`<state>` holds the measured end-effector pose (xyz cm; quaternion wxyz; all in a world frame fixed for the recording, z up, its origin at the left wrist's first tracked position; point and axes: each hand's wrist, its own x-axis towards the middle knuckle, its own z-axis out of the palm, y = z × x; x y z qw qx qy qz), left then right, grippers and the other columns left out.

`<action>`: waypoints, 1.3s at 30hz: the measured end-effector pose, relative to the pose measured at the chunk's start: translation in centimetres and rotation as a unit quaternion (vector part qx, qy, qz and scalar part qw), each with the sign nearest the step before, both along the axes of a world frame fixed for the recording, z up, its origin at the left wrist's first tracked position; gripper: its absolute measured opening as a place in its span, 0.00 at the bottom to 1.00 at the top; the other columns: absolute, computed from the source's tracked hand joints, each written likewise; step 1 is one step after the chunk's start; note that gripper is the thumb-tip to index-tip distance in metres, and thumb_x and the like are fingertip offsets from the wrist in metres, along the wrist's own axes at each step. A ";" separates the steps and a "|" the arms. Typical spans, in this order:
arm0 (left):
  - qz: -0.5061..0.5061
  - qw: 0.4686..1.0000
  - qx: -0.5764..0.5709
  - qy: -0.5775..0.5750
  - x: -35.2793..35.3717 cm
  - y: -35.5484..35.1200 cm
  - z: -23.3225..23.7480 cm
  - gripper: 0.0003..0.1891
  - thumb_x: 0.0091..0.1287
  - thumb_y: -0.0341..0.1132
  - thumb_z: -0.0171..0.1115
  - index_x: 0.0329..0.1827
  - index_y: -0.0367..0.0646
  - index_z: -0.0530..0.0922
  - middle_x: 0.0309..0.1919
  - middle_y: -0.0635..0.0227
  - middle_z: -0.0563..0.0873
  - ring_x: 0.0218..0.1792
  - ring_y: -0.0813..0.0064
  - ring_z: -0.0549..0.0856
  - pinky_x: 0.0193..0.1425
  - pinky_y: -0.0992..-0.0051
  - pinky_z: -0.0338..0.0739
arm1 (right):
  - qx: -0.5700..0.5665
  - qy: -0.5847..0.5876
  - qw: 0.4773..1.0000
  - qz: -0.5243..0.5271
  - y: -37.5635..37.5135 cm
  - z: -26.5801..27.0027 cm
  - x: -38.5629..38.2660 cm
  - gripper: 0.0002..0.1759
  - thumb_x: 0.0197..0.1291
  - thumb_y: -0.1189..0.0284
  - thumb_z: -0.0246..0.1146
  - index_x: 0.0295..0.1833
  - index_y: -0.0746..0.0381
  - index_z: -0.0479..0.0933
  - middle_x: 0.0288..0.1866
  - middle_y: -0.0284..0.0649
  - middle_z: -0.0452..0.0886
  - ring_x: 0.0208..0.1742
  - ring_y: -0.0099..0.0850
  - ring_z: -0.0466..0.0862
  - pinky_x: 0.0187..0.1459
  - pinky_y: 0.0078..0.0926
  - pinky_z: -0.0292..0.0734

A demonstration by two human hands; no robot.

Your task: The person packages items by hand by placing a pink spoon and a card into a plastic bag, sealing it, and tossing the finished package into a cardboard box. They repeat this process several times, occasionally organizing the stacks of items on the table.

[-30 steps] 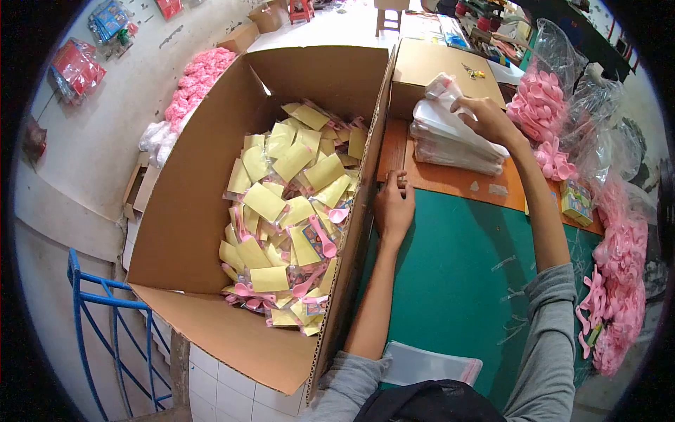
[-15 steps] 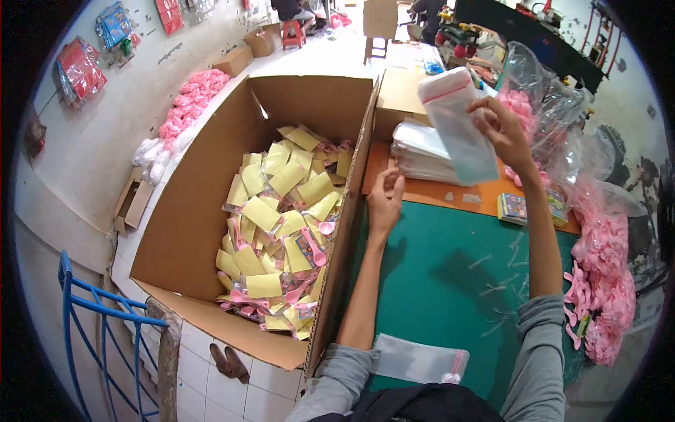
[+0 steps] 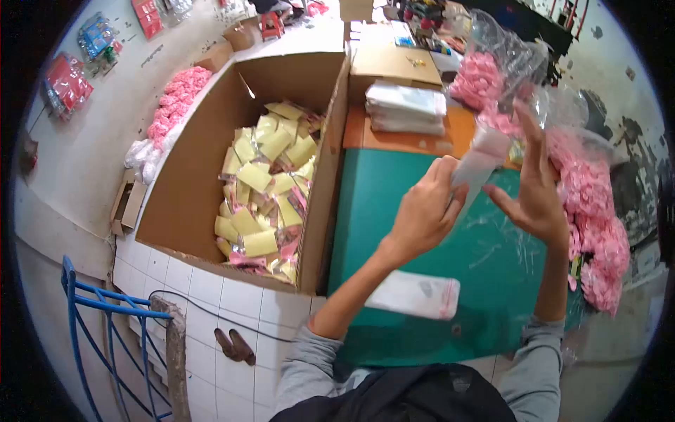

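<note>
My left hand point(image 3: 422, 214) is closed around a bundle of clear plastic bags point(image 3: 484, 149), held tilted above the green tabletop point(image 3: 383, 179). Just right of the bundle, my right hand point(image 3: 536, 200) is raised with fingers apart, and it holds nothing. A flat clear bag or thin pile of bags point(image 3: 422, 295) with a reddish strip lies on the green surface below my left forearm. Farther back, a thick stack of clear bags point(image 3: 406, 105) rests on the orange board point(image 3: 358, 133).
A large open carton point(image 3: 186, 183) on the left holds many packets with yellow cards point(image 3: 256, 176) and pink pieces. Pink plastic spoons in clear bags point(image 3: 594, 204) crowd the right edge. A closed cardboard box point(image 3: 394, 63) stands behind the stack. A blue railing point(image 3: 105, 299) is at lower left.
The bags have passed from my right hand to my left, coming down nearer to me. My right hand has let go and opened. The camera view has shifted.
</note>
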<state>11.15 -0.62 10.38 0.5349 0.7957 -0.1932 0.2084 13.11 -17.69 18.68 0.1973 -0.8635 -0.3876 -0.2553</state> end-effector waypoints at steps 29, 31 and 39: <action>-0.134 0.890 0.431 0.065 -9.9 2.6 -9.9 0.50 0.47 0.54 0.70 0.73 0.51 0.54 0.54 0.58 0.74 0.52 0.58 0.74 0.54 0.55 0.69 | -0.241 0.377 0.892 0.060 -3.5 -14.8 -9.4 0.53 0.39 0.55 0.74 0.70 0.59 0.57 0.64 0.52 0.64 0.66 0.49 0.63 0.65 0.45 0.60; -0.133 0.896 0.417 0.071 -9.4 2.8 -9.3 0.50 0.48 0.54 0.70 0.73 0.52 0.54 0.55 0.57 0.73 0.55 0.56 0.74 0.57 0.53 0.68 | -0.241 0.323 0.912 0.082 -3.4 -13.1 -8.8 0.49 0.40 0.60 0.74 0.69 0.59 0.59 0.64 0.51 0.65 0.66 0.49 0.64 0.64 0.44 0.62; 0.051 0.968 0.241 0.055 3.5 4.2 -5.7 0.30 0.61 0.47 0.62 0.64 0.47 0.65 0.54 0.53 0.74 0.53 0.54 0.77 0.57 0.60 0.72 | -0.077 0.174 0.979 0.066 -1.4 -11.6 10.3 0.25 0.48 0.70 0.69 0.53 0.62 0.73 0.54 0.50 0.74 0.56 0.47 0.75 0.56 0.37 0.71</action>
